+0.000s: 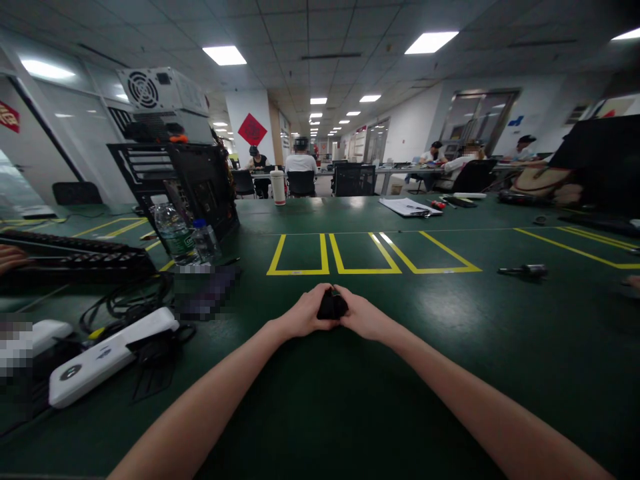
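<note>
Both of my hands meet over the green table, around a small black object whose kind I cannot make out. My left hand wraps its left side, thumb and fingers closed on it. From the other side my right hand grips it too, its fingertips close to those of the left. Much of the object is hidden by the fingers. Just beyond the hands, yellow tape outlines mark the tabletop.
At left stand a black computer case, a water bottle, cables and a white power strip. A dark screwdriver-like tool lies right. Farther back are a clipboard and a white tumbler. People sit at distant desks.
</note>
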Demonstrator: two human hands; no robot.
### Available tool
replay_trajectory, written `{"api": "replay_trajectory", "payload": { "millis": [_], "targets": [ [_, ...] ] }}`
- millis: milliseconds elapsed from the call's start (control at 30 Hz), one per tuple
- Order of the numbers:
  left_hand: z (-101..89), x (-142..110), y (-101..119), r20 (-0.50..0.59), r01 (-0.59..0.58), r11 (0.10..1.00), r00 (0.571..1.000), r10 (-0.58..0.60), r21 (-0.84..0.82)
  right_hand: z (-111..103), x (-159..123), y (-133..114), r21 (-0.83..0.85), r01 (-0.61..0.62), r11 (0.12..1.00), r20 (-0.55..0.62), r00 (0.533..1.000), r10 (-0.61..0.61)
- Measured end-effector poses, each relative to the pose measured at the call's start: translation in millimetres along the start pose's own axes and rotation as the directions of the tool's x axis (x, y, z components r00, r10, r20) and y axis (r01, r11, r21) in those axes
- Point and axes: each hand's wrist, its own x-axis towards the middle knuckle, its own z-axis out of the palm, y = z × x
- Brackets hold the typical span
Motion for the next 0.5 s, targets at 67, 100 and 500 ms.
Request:
{"api": "replay_trajectory", "payload": {
  "millis": [67,100,500],
  "targets": [
    [2.3,-0.3,-0.2,-0.015,0.007,1.000,1.000,-0.007,0.006,1.1,-0.8,1.7,0.187,-0.006,0.982,0.072,0.997,-0.007],
    [3.3,-0.9,-0.9,-0.028,0.013,1.000,1.000,-0.013,0.012,1.7,-1.3,3.0,0.279,-0.020,0.960,0.093,0.996,-0.007],
    [1.8,-10.2,3.4,-0.040,0.000,1.000,0.999,0.001,0.029,3.2,-1.5,7.5,0.408,-0.014,0.913,-0.032,0.999,0.030]
  ]
}}
